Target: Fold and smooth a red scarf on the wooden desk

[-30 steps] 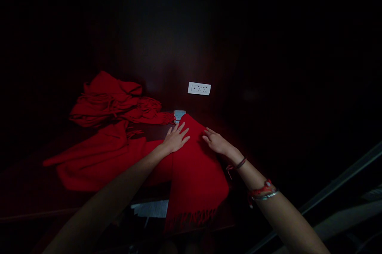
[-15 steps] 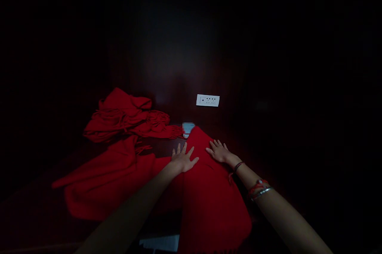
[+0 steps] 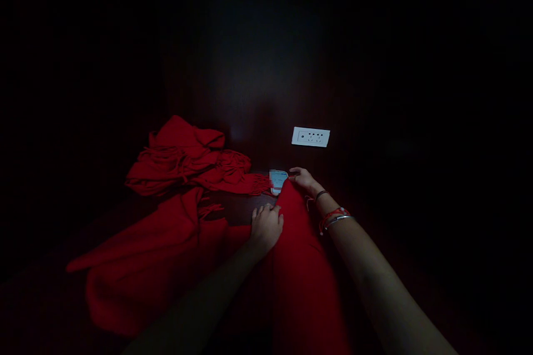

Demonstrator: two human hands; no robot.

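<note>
A red fringed scarf [image 3: 308, 288] lies folded over, one panel running toward me and the rest spreading left. At the panel's left edge, my left hand [image 3: 267, 227] has its fingers curled, gripping the cloth. My right hand [image 3: 305, 179] is closed on the panel's far corner, thumb and fingers pinching it. Just beyond that corner lies a phone [image 3: 280, 181] with a bright screen, partly blurred out. Part of the scarf on the left is hidden under my left forearm.
A second heap of red fringed cloth [image 3: 183, 158] lies at the back left, its tassels reaching the phone. A white power socket [image 3: 311, 136] is set in the dark back panel [image 3: 258, 77]. The sides are too dark to make out.
Both hands lay flat with spread fingers before. My right hand has moved forward to the scarf's far corner and closed on it. My left fingers have curled at the edge.
</note>
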